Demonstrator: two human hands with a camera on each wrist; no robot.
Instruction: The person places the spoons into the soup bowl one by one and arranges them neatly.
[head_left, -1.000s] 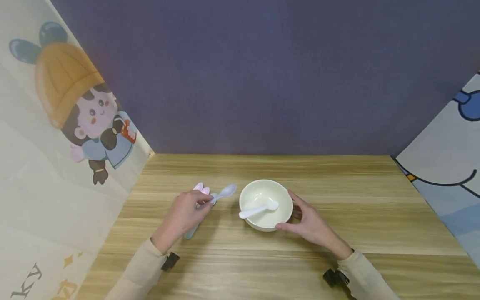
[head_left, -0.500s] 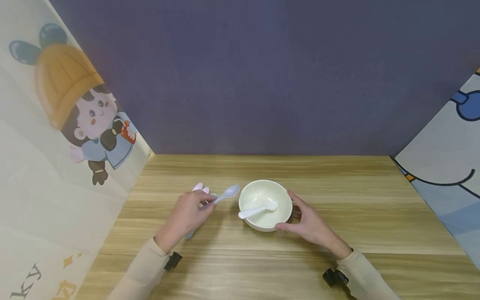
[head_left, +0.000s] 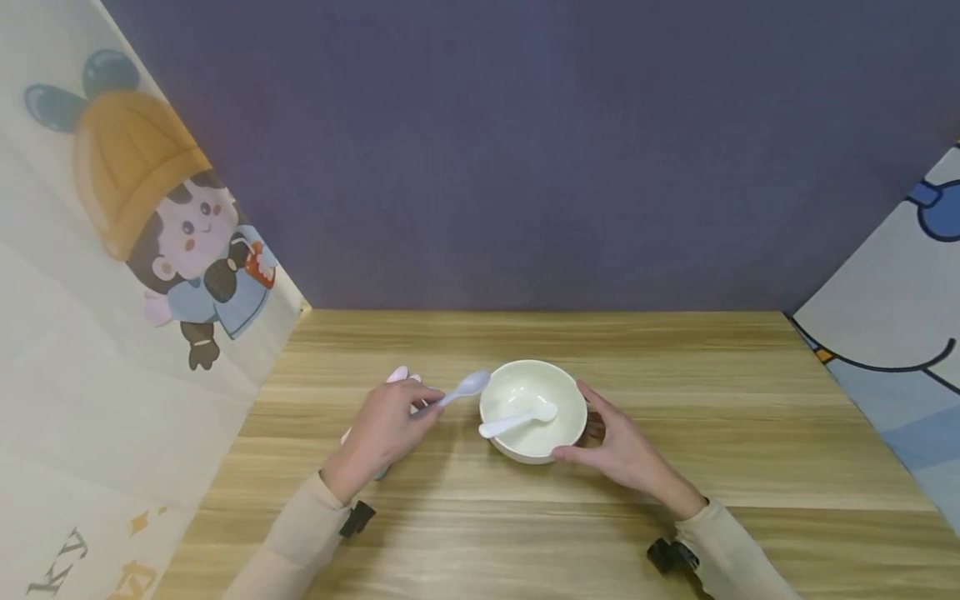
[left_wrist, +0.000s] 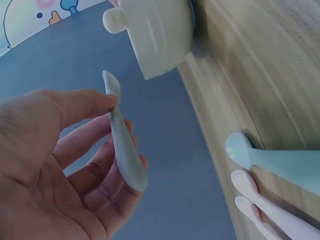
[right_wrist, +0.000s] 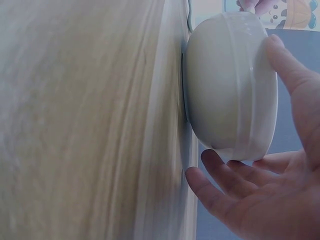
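Note:
My left hand (head_left: 390, 423) pinches a pale lavender spoon (head_left: 472, 383) between thumb and fingers, its scoop pointing right. In the head view that scoop overlaps the left rim of a cream bowl (head_left: 528, 382). Inside the bowl lies a white spoon (head_left: 513, 422), its handle resting over the left rim. My right hand (head_left: 628, 450) holds the bowl at its right side, thumb at the near rim and fingers against the wall. Under and behind the left hand, partly hidden, are a blue-green spoon (left_wrist: 285, 165) and two pink spoons (left_wrist: 280, 212) on the table.
The wood-grain table (head_left: 675, 367) meets a dark blue-grey panel (head_left: 540, 167) at its back edge. Cartoon-printed walls (head_left: 82, 358) stand to the left and right. Each wrist carries a small black camera mount (head_left: 357, 518).
My left hand has moved right with the lavender spoon, bringing its scoop from left of the bowl up to the rim. The right hand and the bowl have stayed nearly still.

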